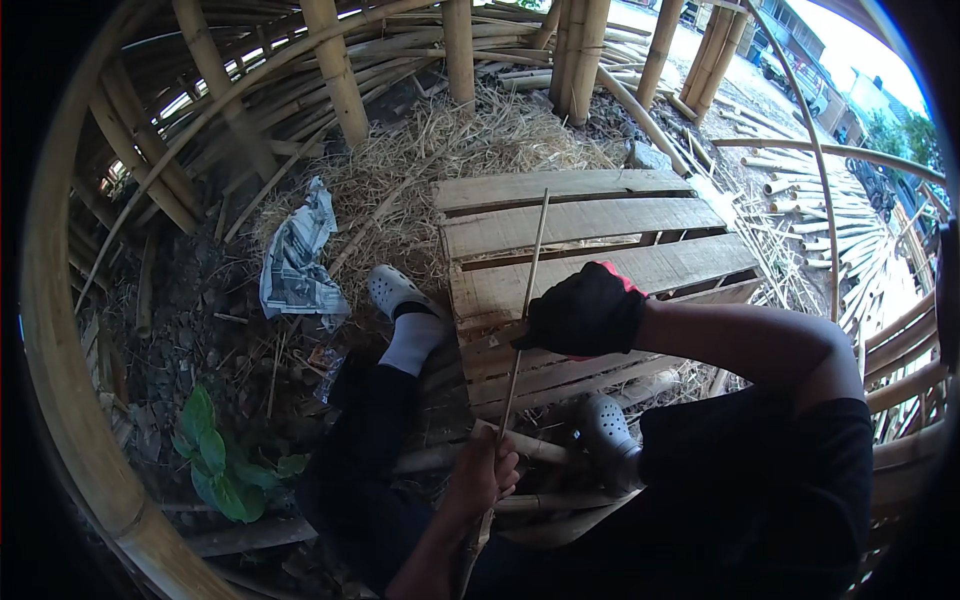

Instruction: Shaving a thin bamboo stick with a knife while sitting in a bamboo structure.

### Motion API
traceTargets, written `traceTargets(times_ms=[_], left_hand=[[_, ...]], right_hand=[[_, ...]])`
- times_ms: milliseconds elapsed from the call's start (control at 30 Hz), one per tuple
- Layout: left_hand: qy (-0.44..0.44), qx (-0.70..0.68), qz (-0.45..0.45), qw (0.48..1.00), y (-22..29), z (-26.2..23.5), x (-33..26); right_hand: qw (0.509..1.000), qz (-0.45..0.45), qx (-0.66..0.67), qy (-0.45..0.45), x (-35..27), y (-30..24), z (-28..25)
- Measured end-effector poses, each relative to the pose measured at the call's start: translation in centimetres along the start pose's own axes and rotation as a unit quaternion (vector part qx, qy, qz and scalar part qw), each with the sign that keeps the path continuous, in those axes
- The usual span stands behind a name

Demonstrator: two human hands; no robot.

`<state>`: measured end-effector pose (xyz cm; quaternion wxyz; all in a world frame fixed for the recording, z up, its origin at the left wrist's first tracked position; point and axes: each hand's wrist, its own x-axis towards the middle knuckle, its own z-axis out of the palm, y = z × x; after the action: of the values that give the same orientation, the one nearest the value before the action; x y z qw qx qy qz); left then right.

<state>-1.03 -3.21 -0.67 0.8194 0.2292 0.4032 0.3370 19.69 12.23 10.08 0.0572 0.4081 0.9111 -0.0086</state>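
A long, thin bamboo strip [536,246] slants up from my lap and over a wooden crate [590,222] made of pale slats. My bare left hand [482,474] is closed around its lower part, close to my body. Farther up, my right hand [588,312], in a black glove with red on it, is closed right against the strip. A flat, dull piece [492,341], perhaps a blade, juts out to the left of the glove across the strip. The glove hides what its fingers grip.
My feet in light clogs [396,290] stand either side of the crate. Crumpled newspaper [302,262] lies to the left, near dry straw [500,130]. A leafy green plant [212,455] grows at lower left. Bamboo posts [460,55] rise behind; cut bamboo poles [850,225] lie at far right.
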Motion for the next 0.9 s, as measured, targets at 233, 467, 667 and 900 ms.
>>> traceTargets(times_ms=[233, 467, 667, 900], left_hand=[[0.004, -0.013, -0.007, 1.000, 0.3, 0.0, 0.3], [-0.014, 0.027, 0.017, 0.999, -0.7, -0.1, 0.5], [0.067, 0.106, 0.064, 0.990, -1.6, 0.4, 0.0], [0.099, 0.182, 0.142, 0.968, -2.4, 0.2, 0.4]], right_hand=[[0.999, 0.031, -0.025, 0.012, 1.1, 2.1, -0.7], [0.883, 0.439, -0.127, 0.111, -2.4, 19.7, -3.9], [0.948, 0.277, -0.065, 0.139, -2.5, 12.1, -0.7], [0.996, 0.020, -0.025, 0.084, -3.4, -0.6, -0.4]])
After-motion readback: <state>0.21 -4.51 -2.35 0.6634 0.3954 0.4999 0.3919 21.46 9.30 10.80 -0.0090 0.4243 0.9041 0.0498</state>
